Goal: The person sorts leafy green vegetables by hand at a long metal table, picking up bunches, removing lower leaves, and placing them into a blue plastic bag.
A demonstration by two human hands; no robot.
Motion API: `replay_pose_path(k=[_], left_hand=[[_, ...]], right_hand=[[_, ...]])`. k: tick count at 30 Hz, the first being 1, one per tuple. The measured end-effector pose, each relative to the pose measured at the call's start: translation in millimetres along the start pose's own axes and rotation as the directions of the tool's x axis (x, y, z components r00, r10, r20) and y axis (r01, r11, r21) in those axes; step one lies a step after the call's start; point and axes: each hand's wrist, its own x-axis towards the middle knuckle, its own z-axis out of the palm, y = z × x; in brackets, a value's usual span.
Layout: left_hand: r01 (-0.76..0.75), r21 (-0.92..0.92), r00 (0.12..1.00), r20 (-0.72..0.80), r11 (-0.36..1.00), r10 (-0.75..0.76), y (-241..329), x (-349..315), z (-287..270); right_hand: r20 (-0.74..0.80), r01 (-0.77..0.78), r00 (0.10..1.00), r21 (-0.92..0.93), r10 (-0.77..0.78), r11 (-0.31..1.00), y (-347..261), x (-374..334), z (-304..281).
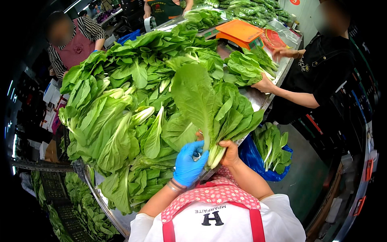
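Observation:
My left hand (188, 164), in a blue glove, is closed on the pale stem of a large broad green leaf (194, 94) that stands up above the pile. Beside it, my bare right hand (229, 153) grips the white stem ends of a bunch of leafy greens (236, 111), whose leaves fan away from me to the right. Both hands are close together at the table's near edge, and the large leaf lies against the bunch. Some fingertips are hidden behind the stems.
A big heap of leafy greens (117, 105) covers much of the metal table. An orange-topped scale (238, 32) stands at the far right. A co-worker (322, 76) there handles another bunch (246, 66). Beside me sits a blue-lined container (285, 168) of greens; crates (56, 183) stand lower left.

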Motion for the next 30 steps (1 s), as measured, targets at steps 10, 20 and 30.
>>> replay_pose_path(k=[10,20,30], left_hand=[[0.213,-0.724,0.972,0.093,0.656,-0.214,3.9,-4.9,1.5],[0.058,-0.684,0.993,0.112,0.727,0.026,4.3,-17.6,12.7],[0.170,-0.739,0.983,0.174,0.652,-0.059,-9.3,-19.9,5.8]], right_hand=[[-0.175,0.113,0.980,0.125,-0.090,0.986,3.6,-8.6,6.3],[-0.419,0.179,0.898,0.067,-0.136,0.982,-18.5,-11.1,10.8],[-0.417,0.717,0.461,-0.345,-0.783,0.606,-91.6,-18.3,-0.2]])
